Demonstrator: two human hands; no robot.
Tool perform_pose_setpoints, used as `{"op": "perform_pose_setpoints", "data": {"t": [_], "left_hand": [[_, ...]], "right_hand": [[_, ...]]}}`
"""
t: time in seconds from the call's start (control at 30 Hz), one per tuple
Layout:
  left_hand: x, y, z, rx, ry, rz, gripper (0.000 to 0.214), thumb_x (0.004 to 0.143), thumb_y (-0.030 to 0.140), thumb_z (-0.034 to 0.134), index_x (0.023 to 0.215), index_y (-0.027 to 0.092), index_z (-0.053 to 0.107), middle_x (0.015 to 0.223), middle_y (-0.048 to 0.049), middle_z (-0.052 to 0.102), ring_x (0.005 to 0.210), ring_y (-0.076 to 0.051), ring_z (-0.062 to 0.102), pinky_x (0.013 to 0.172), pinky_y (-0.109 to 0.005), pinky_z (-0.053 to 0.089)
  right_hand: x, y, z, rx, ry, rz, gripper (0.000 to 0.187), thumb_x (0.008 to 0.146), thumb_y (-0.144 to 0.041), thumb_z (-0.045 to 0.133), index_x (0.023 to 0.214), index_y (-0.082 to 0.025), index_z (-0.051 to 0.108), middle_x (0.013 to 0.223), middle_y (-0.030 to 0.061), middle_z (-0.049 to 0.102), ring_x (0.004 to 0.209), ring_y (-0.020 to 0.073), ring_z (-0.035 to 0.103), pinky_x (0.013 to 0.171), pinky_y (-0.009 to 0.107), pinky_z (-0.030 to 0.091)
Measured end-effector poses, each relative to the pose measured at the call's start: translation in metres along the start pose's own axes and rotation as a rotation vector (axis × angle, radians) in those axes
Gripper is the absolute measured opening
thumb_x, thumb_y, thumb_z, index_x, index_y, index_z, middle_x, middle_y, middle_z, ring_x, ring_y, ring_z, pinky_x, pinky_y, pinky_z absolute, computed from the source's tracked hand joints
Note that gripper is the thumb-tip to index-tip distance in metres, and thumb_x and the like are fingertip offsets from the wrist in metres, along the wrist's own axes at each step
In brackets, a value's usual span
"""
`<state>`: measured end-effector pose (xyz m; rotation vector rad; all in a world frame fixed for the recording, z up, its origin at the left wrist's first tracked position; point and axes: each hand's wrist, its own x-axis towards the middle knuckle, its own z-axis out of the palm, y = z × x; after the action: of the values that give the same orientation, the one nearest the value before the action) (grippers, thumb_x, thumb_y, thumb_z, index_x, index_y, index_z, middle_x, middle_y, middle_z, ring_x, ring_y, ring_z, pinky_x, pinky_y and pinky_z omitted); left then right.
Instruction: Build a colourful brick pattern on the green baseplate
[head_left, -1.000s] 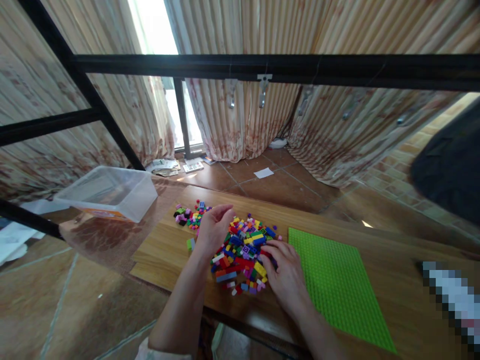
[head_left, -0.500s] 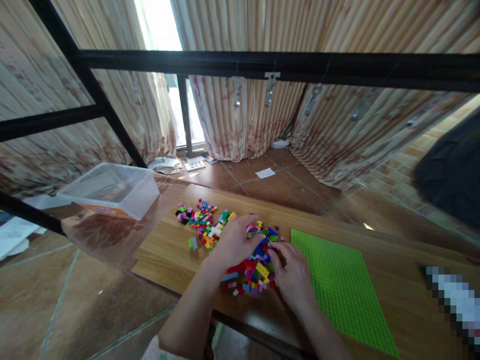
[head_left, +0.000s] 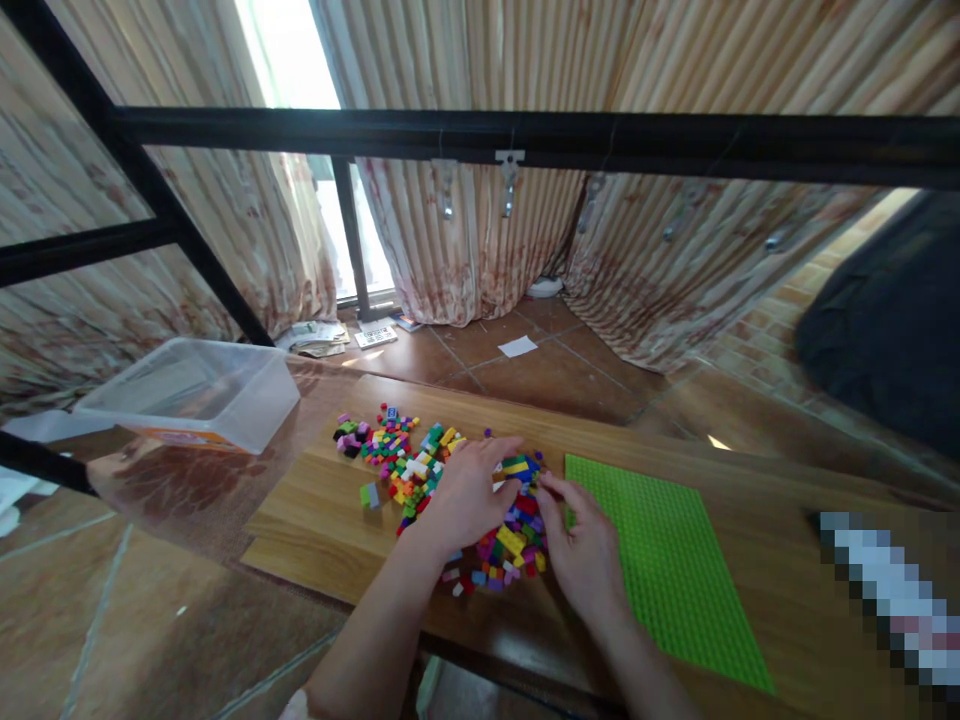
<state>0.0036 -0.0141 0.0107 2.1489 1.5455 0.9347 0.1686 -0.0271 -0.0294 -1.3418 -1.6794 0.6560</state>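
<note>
Many small toy building bricks (head_left: pixel 512 541) of mixed colours lie in a loose pile on the wooden table. Over the middle of that pile, my left hand (head_left: pixel 472 492) reaches with its fingers stretched out and the thumb apart, hiding the bricks beneath. My right hand (head_left: pixel 583 535) is at the pile's right edge, thumb and index fingertips close together in a pinch; whatever is between them is too small to make out. Just right of it lies a flat green baseplate (head_left: pixel 667 560) with studs and no bricks on it.
A clear plastic bin (head_left: pixel 247 400) stands beyond the table's left end. A lime-and-grey brick pair (head_left: pixel 370 495) lies apart from the pile. A black metal rail (head_left: pixel 420 130) crosses above the far side. At the right is a pixelated object (head_left: pixel 892 590) on the wooden table (head_left: pixel 315 510).
The view has shifted, so most things appear further left. My left hand has moved slightly across the bricks, and my right hand's fingertips have drawn closer together.
</note>
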Motion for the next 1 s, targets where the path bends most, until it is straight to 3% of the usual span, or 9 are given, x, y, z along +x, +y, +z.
{"op": "perform_pose_setpoints", "data": {"t": [0.17,0.33,0.43,0.6,1.0], "left_hand": [[-0.002,0.010,0.003,-0.172,0.030,0.035,0.046,0.079,0.016,0.058,0.125,0.023,0.053,0.117,-0.0052,0.064,0.108,-0.019,0.058,0.098,-0.036,0.043],[-0.004,0.017,0.012,-0.272,0.017,0.041,0.049,0.079,0.017,0.060,0.127,0.024,0.052,0.122,-0.0056,0.061,0.112,-0.020,0.056,0.101,-0.038,0.043],[-0.002,0.016,0.014,-0.392,0.028,-0.069,0.040,0.079,0.022,0.060,0.119,0.021,0.058,0.112,-0.0068,0.066,0.098,-0.019,0.062,0.089,-0.034,0.049],[-0.001,0.015,0.016,-0.610,-0.081,-0.146,0.018,0.086,0.027,0.052,0.095,0.020,0.066,0.085,-0.0039,0.069,0.078,-0.017,0.063,0.072,-0.028,0.051],[0.000,0.020,0.017,-0.638,-0.064,-0.144,0.016,0.084,0.024,0.052,0.090,0.020,0.067,0.083,-0.0030,0.068,0.077,-0.016,0.062,0.071,-0.025,0.048]], "right_hand": [[0.006,-0.011,0.001,0.564,-0.032,0.253,0.033,0.080,-0.042,0.061,0.105,-0.020,0.065,0.100,0.0068,0.070,0.089,0.0195,0.064,0.079,0.034,0.051],[0.009,-0.011,-0.002,0.852,0.035,0.421,0.029,0.072,-0.038,0.071,0.094,-0.020,0.069,0.086,0.0024,0.070,0.070,0.0126,0.062,0.063,0.025,0.049],[0.010,-0.011,-0.007,0.913,0.076,0.490,0.028,0.069,-0.036,0.074,0.091,-0.020,0.069,0.077,-0.0003,0.068,0.061,0.0090,0.057,0.057,0.021,0.046],[0.012,-0.015,-0.012,0.936,0.088,0.495,0.030,0.066,-0.037,0.076,0.089,-0.019,0.070,0.076,0.0000,0.067,0.059,0.0086,0.055,0.055,0.021,0.046],[0.011,-0.015,-0.012,1.064,0.029,0.537,0.026,0.068,-0.039,0.075,0.085,-0.019,0.071,0.075,-0.0005,0.066,0.063,0.0092,0.055,0.057,0.021,0.045]]}}
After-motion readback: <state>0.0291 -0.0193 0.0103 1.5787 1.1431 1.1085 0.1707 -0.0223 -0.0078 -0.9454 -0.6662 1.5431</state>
